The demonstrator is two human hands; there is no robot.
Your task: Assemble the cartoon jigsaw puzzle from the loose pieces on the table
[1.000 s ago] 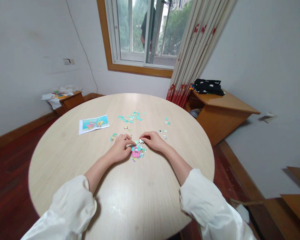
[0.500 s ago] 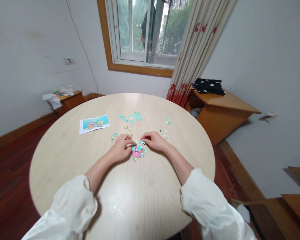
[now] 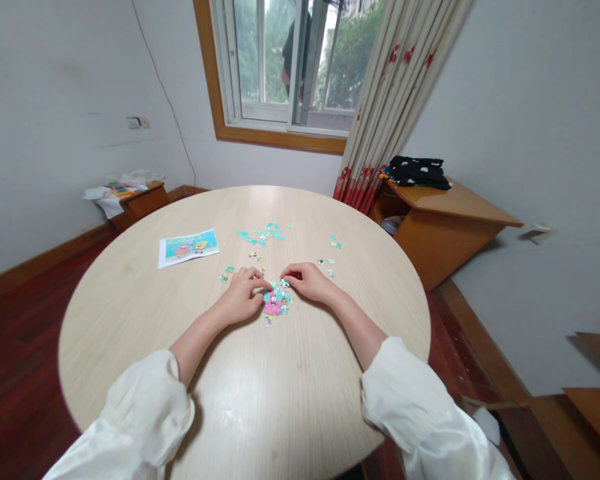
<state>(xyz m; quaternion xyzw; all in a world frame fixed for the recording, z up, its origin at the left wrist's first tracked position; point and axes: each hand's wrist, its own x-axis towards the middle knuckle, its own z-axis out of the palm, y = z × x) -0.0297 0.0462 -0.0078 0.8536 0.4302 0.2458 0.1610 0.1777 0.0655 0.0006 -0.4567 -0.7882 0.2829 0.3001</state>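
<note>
A partly joined jigsaw puzzle (image 3: 273, 305) with a pink cartoon figure lies on the table between my hands. My left hand (image 3: 243, 295) rests at its left side, fingers apart, with the index fingertip touching the puzzle's upper left edge. At the upper right edge, my right hand (image 3: 307, 281) pinches a small light-blue jigsaw piece (image 3: 285, 284) between thumb and index finger. The piece is partly covered by the fingertips, and I cannot tell whether it is joined to the rest. Loose teal pieces (image 3: 227, 273) sit just beyond my left hand.
A round pale wooden table (image 3: 300, 380) carries everything. Several loose teal pieces (image 3: 265, 233) are spread farther back, with more pieces (image 3: 335, 242) to the right. A printed reference picture (image 3: 190, 248) lies at the left. Beyond the table stands a wooden cabinet (image 3: 445, 227).
Both hands stay in nearly the same place. The piece at my right fingertips has shifted very slightly; nothing else has visibly moved.
</note>
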